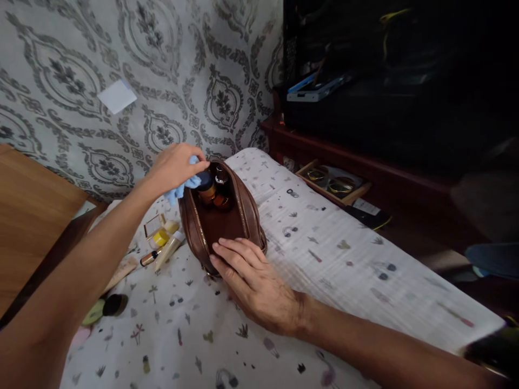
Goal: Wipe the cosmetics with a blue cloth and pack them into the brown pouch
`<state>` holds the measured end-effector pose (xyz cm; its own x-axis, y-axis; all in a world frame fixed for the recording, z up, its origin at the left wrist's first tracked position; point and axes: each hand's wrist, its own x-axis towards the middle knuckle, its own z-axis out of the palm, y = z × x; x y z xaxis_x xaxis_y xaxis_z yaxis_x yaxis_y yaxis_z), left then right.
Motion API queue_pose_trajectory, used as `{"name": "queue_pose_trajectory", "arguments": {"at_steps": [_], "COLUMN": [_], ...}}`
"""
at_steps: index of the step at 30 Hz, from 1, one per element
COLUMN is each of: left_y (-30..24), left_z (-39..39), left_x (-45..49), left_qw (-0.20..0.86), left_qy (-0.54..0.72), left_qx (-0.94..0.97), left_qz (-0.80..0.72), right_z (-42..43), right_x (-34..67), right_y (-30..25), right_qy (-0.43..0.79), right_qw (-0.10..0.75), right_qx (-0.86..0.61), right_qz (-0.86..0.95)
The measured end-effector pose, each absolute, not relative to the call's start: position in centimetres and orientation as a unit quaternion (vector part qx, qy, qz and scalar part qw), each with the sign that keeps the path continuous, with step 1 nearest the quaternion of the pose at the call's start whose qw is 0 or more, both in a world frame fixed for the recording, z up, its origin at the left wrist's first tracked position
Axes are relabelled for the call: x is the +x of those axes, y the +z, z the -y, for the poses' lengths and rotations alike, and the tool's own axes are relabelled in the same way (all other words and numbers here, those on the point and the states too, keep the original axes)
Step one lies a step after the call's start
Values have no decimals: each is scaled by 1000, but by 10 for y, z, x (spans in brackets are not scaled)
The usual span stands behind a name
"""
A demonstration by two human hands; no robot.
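Observation:
A brown zip-up cosmetic bag (249, 210) stands unzipped on the patterned white sheet (316, 281). Inside its far end are a dark-lidded amber jar (206, 192) and a small bottle with a shiny dark cap (221, 175). My left hand (174, 165) is closed on a light blue cloth (178, 190) at the bag's far left rim; part of the cloth is hidden under the fingers. At the near end of the bag, my right hand (259, 286) lies with its fingers stretched out over the rim, touching it. The thumb is out of sight.
Left of the bag lie a pale tube (169, 251), an open compact (154, 225), a yellow-capped item (161, 237) and a black round item (115, 305). Right of the bed, an open drawer (332, 183) juts from dark furniture. A wooden panel (36, 216) stands at left.

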<state>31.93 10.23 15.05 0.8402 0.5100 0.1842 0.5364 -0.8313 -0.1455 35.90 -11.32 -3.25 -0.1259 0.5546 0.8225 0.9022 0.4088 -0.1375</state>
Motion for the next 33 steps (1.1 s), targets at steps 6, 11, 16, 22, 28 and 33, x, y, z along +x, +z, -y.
{"name": "queue_pose_trajectory", "arguments": {"at_steps": [6, 11, 16, 22, 28, 33], "left_y": [141, 124, 111, 93, 26, -26], "left_z": [-72, -75, -74, -61, -43, -21], "left_x": [253, 226, 221, 203, 149, 101], "left_qw": [57, 7, -53, -90, -157, -103], "left_qy": [-13, -77, -151, -221, -224, -160], "left_qx": [-966, -956, -951, -926, -910, -938], "left_qz": [252, 283, 264, 292, 312, 288], "right_z": [114, 112, 111, 113, 118, 117], "right_x": [360, 361, 361, 355, 340, 317], "right_y": [-31, -32, -30, -23, -21, -24], "right_qy": [-199, -211, -219, -238, -230, -169], "right_qw": [428, 435, 430, 410, 428, 435], "right_qx": [-495, -487, -488, -516, -499, -454], "right_qz": [729, 727, 728, 714, 718, 759]}}
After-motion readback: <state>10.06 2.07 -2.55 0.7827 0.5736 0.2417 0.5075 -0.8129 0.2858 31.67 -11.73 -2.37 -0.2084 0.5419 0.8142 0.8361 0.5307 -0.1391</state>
